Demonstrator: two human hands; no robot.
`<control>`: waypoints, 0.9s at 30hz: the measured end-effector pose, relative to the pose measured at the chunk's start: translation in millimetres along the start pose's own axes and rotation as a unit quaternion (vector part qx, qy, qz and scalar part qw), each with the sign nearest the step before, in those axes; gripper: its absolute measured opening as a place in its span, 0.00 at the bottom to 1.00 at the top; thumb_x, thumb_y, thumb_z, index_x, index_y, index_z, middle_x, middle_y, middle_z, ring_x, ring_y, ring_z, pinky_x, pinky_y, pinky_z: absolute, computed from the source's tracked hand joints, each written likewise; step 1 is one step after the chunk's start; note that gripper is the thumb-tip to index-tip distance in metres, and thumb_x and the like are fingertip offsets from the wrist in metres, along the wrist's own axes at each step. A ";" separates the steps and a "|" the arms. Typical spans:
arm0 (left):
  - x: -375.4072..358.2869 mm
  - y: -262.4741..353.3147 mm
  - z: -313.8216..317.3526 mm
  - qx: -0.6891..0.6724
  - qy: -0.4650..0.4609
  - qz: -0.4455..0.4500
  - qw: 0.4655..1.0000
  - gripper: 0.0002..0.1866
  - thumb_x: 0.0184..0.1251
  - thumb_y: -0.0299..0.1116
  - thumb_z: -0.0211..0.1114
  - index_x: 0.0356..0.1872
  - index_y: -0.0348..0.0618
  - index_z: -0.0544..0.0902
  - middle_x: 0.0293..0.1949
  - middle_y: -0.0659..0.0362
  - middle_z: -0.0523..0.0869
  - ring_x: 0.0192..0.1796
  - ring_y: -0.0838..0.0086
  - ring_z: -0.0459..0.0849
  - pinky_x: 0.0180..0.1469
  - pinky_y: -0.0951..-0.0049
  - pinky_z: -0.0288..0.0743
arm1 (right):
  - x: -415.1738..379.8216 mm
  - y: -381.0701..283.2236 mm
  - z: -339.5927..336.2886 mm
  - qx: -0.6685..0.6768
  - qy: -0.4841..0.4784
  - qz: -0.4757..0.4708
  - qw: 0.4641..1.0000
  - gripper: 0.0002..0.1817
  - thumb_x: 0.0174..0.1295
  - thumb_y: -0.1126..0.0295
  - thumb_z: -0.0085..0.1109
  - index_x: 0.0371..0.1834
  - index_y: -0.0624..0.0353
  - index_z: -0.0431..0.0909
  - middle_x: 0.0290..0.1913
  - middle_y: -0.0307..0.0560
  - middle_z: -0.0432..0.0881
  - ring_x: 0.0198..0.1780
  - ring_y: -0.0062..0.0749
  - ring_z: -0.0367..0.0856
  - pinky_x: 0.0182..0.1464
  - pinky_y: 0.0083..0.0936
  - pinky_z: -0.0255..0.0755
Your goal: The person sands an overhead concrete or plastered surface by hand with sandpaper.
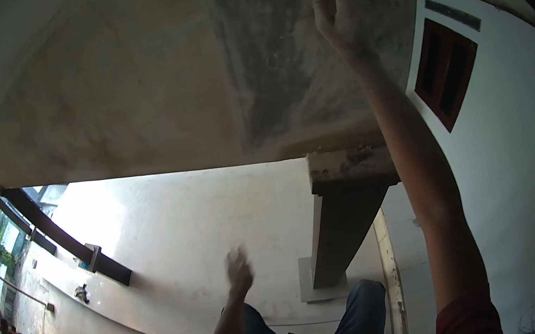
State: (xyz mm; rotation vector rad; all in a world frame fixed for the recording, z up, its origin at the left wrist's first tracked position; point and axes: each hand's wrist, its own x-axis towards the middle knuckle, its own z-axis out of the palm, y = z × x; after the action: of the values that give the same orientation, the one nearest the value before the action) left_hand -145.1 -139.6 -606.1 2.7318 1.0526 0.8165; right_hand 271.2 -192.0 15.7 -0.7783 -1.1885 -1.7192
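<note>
Right hand [341,5], grip curled closed but on what I can't tell, presses the grey patch [305,53] of the overhead slab [124,85], tan area beside looks untreated; left hand [237,272] hangs low, blurred, apparently empty.

The ceiling [124,85] looks like plaster, matt and a bit rough, with a grey, dusty patch [291,55] under the right hand [342,3]. The beam [344,218] below looks like bare, rough concrete. The wall [521,144] is smooth, white and matt. The window frame [445,71] looks like dark wood. The trousers [358,315] are blue denim cloth.
</note>
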 end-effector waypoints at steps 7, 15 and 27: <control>-296.4 -164.3 -66.4 0.058 0.036 -0.533 0.843 0.17 0.70 0.34 0.56 0.51 0.35 0.84 0.44 0.40 0.88 0.48 0.45 0.86 0.54 0.47 0.78 | 1.7 -2.4 -2.2 0.007 -0.029 0.008 1.000 0.22 0.71 0.58 0.58 0.64 0.53 0.78 0.71 0.48 0.78 0.73 0.48 0.71 0.77 0.52 0.59; -468.6 -113.7 -131.6 0.124 -0.111 -0.696 0.698 0.20 0.78 0.41 0.54 0.35 0.39 0.88 0.43 0.53 0.91 0.47 0.64 0.88 0.43 0.61 0.83 | -35.3 -102.1 10.6 -0.185 -0.184 0.153 0.953 0.34 0.76 0.51 0.50 0.79 0.60 0.64 0.81 0.62 0.62 0.81 0.68 0.55 0.79 0.67 0.47; -485.5 -78.8 -131.0 0.023 -0.014 -0.702 0.711 0.18 0.78 0.41 0.54 0.39 0.38 0.88 0.43 0.53 0.90 0.48 0.65 0.88 0.45 0.61 0.83 | -251.4 -455.4 -135.7 0.445 -0.856 0.074 0.251 0.43 0.77 0.34 0.38 0.82 0.59 0.60 0.81 0.63 0.63 0.80 0.57 0.63 0.80 0.47 0.57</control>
State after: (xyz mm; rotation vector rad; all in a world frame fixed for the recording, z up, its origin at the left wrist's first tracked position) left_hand -559.0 -407.1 -733.2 1.1142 2.4526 0.3732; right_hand -39.9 -171.1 -422.2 -1.7271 -2.6424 1.1501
